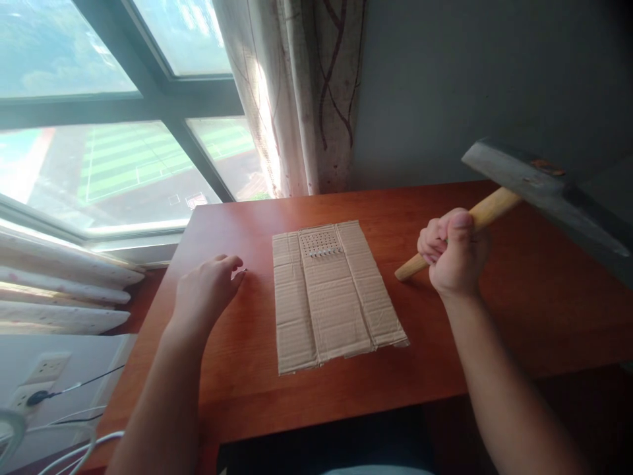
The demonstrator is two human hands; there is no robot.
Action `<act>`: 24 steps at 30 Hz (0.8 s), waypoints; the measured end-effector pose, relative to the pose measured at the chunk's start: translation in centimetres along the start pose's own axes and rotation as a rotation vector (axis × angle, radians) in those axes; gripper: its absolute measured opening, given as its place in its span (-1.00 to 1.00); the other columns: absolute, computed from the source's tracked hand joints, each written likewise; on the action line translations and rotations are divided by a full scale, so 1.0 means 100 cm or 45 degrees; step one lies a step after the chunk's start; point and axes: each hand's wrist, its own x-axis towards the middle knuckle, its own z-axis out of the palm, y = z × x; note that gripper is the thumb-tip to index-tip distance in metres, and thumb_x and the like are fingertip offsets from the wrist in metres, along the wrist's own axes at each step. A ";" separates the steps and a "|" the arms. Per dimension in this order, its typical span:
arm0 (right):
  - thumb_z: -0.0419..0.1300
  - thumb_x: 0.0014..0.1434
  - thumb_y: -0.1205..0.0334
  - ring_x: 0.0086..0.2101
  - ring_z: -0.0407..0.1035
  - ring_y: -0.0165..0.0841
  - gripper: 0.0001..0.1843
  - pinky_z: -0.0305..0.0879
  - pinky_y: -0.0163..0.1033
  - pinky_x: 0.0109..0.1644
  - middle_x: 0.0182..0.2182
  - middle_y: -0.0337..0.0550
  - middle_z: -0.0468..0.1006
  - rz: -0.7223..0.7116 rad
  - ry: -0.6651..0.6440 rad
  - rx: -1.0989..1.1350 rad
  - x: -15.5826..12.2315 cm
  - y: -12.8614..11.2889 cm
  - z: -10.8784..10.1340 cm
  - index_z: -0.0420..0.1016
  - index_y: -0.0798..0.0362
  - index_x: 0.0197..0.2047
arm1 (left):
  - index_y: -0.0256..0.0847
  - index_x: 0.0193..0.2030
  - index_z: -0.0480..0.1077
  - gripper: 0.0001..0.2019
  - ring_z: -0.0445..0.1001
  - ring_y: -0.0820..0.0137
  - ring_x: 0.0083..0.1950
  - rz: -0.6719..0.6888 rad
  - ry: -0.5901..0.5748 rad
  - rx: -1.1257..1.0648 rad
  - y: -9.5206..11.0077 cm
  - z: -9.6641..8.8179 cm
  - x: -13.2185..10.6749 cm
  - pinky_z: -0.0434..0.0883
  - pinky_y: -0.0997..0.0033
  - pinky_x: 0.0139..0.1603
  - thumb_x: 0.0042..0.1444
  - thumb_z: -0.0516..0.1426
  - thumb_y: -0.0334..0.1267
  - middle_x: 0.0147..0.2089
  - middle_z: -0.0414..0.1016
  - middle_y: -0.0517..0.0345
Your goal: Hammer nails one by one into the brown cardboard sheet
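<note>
My right hand is wrapped round the wooden handle of a hammer, raised above the right side of the table. The hammer's dark metal head points up and to the right. A creased piece of cardboard lies flat on the table between my hands. Near its far edge are rows of small dark dots and a row of small silvery bits, too small to name surely. My left hand is left of the cardboard, apart from it, low over the table. Its thumb and forefinger are curled together in a pinch; whatever is between them is too small to tell.
The reddish-brown wooden table stands against a grey wall. Curtains hang beside a window at the left. Cables and a wall socket with a plug are at the lower left, beyond the table edge.
</note>
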 end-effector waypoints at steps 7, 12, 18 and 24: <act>0.21 0.27 -0.13 -0.72 -0.12 -0.56 -0.43 -0.25 -0.35 -0.68 -0.71 -0.45 -0.02 -0.005 -0.017 0.067 0.000 0.002 0.000 0.03 -0.01 -0.54 | -0.15 -0.33 0.51 -0.67 0.57 0.10 -0.27 -0.003 -0.186 0.118 0.006 -0.003 0.000 0.21 0.31 -0.45 0.27 -0.07 -0.23 -0.24 0.60 -0.08; 0.23 0.28 -0.08 -0.73 -0.12 -0.58 -0.45 -0.24 -0.36 -0.68 -0.71 -0.44 0.00 -0.005 -0.037 0.096 -0.001 0.003 0.000 0.05 -0.01 -0.54 | -0.16 -0.30 0.50 -0.86 0.50 0.35 -0.38 0.106 0.212 -0.574 0.011 -0.007 0.002 0.39 0.39 -0.36 0.12 0.13 -0.20 -0.34 0.58 0.11; 0.24 0.28 -0.07 -0.72 -0.11 -0.58 -0.45 -0.24 -0.36 -0.68 -0.71 -0.44 0.01 -0.009 -0.044 0.097 -0.001 0.003 0.001 0.07 0.00 -0.55 | -0.23 -0.29 0.48 -0.85 0.59 0.40 -0.33 0.135 0.425 -1.496 0.067 -0.038 0.008 0.54 0.44 -0.26 0.02 0.29 -0.24 -0.37 0.56 0.16; 0.24 0.26 -0.10 -0.73 -0.12 -0.58 -0.43 -0.24 -0.36 -0.68 -0.72 -0.45 -0.02 -0.014 -0.029 0.072 -0.002 0.001 0.002 0.05 0.00 -0.55 | -0.23 -0.33 0.51 -0.93 0.47 0.52 -0.43 0.239 0.542 -1.382 0.095 -0.025 0.014 0.42 0.54 -0.41 0.06 0.27 -0.29 -0.40 0.55 0.20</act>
